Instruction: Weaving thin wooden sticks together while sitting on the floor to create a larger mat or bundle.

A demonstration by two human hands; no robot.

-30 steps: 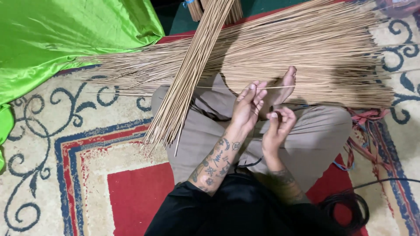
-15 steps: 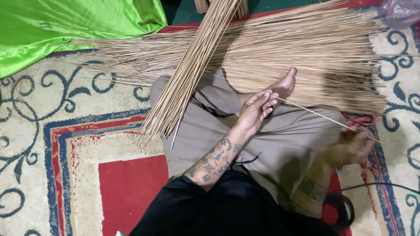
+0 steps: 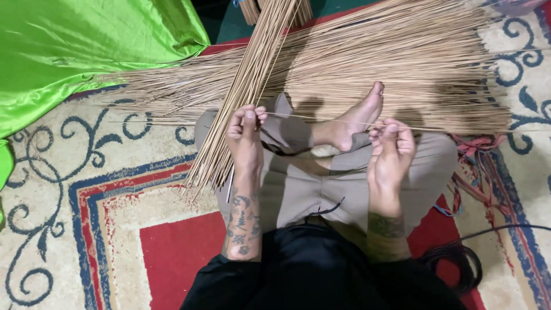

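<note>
Two hands pinch one thin stick (image 3: 321,119) taut above the lap: left hand (image 3: 245,138) grasping one end, right hand (image 3: 390,150) farther along, keeping it clear of the stick pile (image 3: 402,69) beyond both grips.

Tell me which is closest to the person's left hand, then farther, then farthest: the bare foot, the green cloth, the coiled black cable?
From the left hand:
1. Bare foot, just to its right.
2. Green cloth, up on the left.
3. Coiled black cable, low on the right.

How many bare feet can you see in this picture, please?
1: a bare foot rests on the crossed legs between the left hand and right hand. The other foot is hidden.
</note>
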